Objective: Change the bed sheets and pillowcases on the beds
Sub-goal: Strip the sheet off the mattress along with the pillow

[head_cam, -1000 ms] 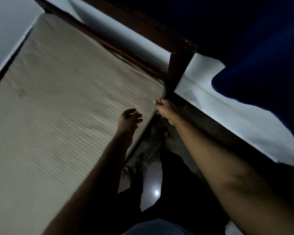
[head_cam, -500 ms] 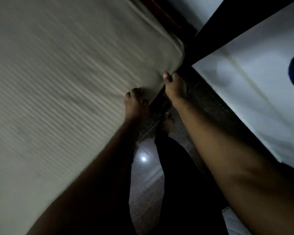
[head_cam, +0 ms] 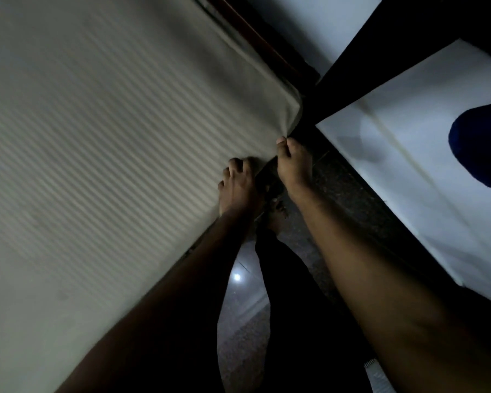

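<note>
Our right hand (head_cam: 294,168) pinches the striped sheet (head_cam: 111,137) at its corner, just ahead of the fingertips; our left hand (head_cam: 237,188) sits beside it, fingers curled over the sheet's near edge. The sheet spreads away to the left of both hands. We judge it light, soft and limp, prone to bunching: best gripped at corner and hem.

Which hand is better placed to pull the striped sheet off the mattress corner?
Right. The right hand already pinches the striped sheet at its corner by the dark bedpost; the left hand grips the edge further back.
</note>
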Motion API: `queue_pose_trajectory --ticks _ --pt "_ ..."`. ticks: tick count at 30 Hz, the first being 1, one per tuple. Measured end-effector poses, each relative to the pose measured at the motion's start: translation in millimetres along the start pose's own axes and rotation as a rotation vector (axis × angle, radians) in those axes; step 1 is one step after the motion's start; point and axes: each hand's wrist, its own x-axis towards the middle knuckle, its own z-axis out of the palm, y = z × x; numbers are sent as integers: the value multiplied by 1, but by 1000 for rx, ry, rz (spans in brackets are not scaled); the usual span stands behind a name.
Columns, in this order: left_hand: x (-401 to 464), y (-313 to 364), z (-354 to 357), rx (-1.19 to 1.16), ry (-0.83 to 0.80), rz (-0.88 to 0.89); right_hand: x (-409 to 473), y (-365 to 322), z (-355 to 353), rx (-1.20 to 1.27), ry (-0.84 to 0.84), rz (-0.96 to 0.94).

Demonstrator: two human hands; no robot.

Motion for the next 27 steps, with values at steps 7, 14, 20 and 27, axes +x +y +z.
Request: queue_pose_trajectory --ticks 7,14,20,27 --pt "-46 -5 -39 99 143 59 -52 -50 -20 87 30 -99" --pt "-97 -17 -108 -105 244 -65 -135 -126 -30 41 -19 -318" --pt "-148 -40 -153 -143 449 -9 -191 -183 -32 56 -71 -415" --pt "-194 -89 -199 -583 641 -57 -257 -265 -11 103 -196 -632"
